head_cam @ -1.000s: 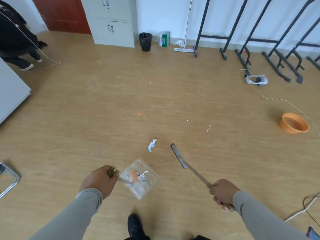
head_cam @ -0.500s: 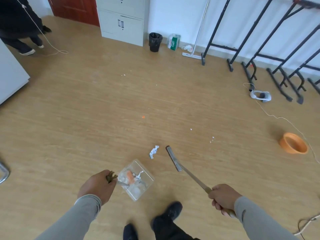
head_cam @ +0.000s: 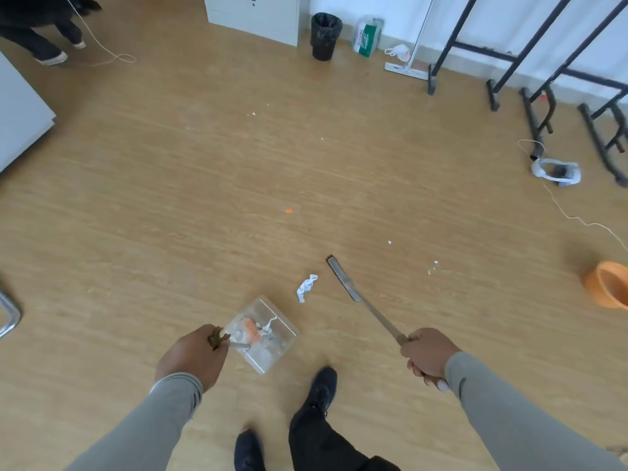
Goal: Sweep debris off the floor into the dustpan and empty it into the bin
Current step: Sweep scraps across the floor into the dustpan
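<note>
My left hand (head_cam: pixel 192 356) grips the handle of a clear plastic dustpan (head_cam: pixel 272 348), which holds white paper scraps and an orange piece. My right hand (head_cam: pixel 426 356) grips the long handle of a broom (head_cam: pixel 343 278), whose narrow dark head points up and left, just above the floor. A crumpled white paper (head_cam: pixel 306 287) lies on the wooden floor between dustpan and broom head. Small scraps lie further out: an orange bit (head_cam: pixel 289 210) and white crumbs (head_cam: pixel 433 266). A black bin (head_cam: pixel 325 36) stands by the far wall.
A white cabinet (head_cam: pixel 258 15) stands left of the bin; a mop (head_cam: pixel 409 68) and black rack legs (head_cam: pixel 537 107) line the far wall. An orange bowl (head_cam: pixel 608 288) and a white headset with cable (head_cam: pixel 555 169) lie at right. A person's legs (head_cam: pixel 44 39) show at top left.
I have stepped forward, my right foot now ahead; the bin and far wall are nearer. Dustpan and broom stay held the same way beside the crumpled paper.
</note>
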`<state>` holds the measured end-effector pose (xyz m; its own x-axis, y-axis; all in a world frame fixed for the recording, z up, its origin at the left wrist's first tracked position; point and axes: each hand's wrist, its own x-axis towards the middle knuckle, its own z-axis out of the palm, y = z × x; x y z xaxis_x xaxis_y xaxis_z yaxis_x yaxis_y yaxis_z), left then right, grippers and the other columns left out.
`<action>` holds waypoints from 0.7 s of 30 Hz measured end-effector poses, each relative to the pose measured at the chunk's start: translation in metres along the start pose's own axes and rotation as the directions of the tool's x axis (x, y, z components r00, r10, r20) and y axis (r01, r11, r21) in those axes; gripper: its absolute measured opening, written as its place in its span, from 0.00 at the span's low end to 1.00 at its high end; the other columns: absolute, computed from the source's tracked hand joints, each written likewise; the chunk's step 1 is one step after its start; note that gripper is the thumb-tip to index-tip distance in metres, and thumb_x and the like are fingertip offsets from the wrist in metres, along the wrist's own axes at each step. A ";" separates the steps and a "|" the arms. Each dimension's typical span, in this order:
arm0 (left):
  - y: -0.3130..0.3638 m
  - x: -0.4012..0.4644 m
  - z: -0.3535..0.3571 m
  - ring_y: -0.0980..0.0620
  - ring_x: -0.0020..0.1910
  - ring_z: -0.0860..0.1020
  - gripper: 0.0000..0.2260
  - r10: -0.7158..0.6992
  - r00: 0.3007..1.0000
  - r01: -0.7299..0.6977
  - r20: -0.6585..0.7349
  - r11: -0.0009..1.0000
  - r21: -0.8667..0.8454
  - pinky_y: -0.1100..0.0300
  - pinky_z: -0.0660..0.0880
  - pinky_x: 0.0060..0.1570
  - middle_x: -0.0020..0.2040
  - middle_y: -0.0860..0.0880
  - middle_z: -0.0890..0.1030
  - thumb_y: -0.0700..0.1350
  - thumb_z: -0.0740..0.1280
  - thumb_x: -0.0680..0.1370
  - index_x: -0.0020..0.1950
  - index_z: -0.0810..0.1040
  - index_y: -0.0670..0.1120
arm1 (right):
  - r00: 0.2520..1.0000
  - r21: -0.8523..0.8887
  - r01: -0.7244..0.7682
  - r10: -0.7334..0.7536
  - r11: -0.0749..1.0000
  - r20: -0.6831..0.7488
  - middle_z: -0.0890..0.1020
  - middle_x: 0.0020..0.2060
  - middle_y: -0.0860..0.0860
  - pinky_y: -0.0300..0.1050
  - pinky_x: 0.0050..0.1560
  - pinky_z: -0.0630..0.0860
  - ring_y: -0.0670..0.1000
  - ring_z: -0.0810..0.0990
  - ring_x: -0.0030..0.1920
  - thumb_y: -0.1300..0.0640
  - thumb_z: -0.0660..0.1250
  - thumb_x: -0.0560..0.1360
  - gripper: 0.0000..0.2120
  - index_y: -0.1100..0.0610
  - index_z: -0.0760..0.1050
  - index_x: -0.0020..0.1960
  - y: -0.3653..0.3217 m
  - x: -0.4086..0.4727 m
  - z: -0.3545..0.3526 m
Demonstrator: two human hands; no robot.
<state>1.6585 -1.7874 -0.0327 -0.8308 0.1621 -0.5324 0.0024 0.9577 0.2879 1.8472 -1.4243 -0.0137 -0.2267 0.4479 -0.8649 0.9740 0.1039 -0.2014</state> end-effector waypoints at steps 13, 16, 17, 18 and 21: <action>0.019 0.062 0.040 0.52 0.36 0.79 0.06 -0.106 0.994 0.105 0.040 0.994 0.039 0.58 0.77 0.37 0.37 0.55 0.81 0.57 0.62 0.80 0.48 0.73 0.56 | 1.000 -0.276 -0.006 0.014 0.961 0.024 0.76 0.39 0.58 0.46 0.32 0.65 0.55 0.68 0.33 0.64 0.59 0.79 0.10 0.62 0.76 0.57 -0.102 0.098 -0.018; 0.016 0.064 0.044 0.52 0.35 0.79 0.08 -0.118 0.992 0.116 0.038 0.992 0.055 0.58 0.78 0.37 0.36 0.55 0.80 0.58 0.62 0.80 0.48 0.72 0.54 | 0.999 -0.349 0.001 0.016 0.937 0.046 0.72 0.37 0.55 0.44 0.29 0.64 0.54 0.65 0.30 0.63 0.59 0.79 0.07 0.60 0.74 0.55 -0.106 0.103 0.004; 0.016 0.064 0.046 0.52 0.35 0.79 0.09 -0.116 0.993 0.114 0.033 0.992 0.053 0.58 0.79 0.37 0.37 0.56 0.80 0.58 0.61 0.80 0.48 0.72 0.55 | 0.998 -0.370 0.002 0.022 0.929 0.060 0.69 0.36 0.53 0.42 0.28 0.62 0.53 0.64 0.30 0.63 0.59 0.79 0.07 0.59 0.73 0.54 -0.105 0.101 0.013; 0.016 0.064 0.047 0.52 0.36 0.79 0.09 -0.111 0.993 0.109 0.028 0.993 0.050 0.58 0.78 0.38 0.37 0.56 0.80 0.59 0.61 0.80 0.49 0.73 0.55 | 0.996 -0.397 0.005 0.029 0.918 0.080 0.68 0.35 0.52 0.41 0.27 0.62 0.53 0.63 0.30 0.63 0.59 0.79 0.07 0.58 0.73 0.55 -0.103 0.097 0.021; 0.018 0.065 0.049 0.51 0.38 0.79 0.08 -0.103 0.994 0.102 0.028 0.994 0.040 0.59 0.74 0.37 0.40 0.56 0.79 0.59 0.60 0.80 0.52 0.73 0.56 | 0.979 -0.450 0.064 0.031 0.891 0.200 0.73 0.37 0.53 0.43 0.29 0.65 0.54 0.68 0.32 0.62 0.60 0.78 0.13 0.55 0.72 0.61 -0.097 0.073 0.025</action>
<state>1.6318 -1.7485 -0.1008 -0.8105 0.0694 -0.5816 -0.0598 0.9780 0.2000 1.7361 -1.4241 -0.0692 -0.1920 0.2641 -0.9452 0.8533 0.5206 -0.0279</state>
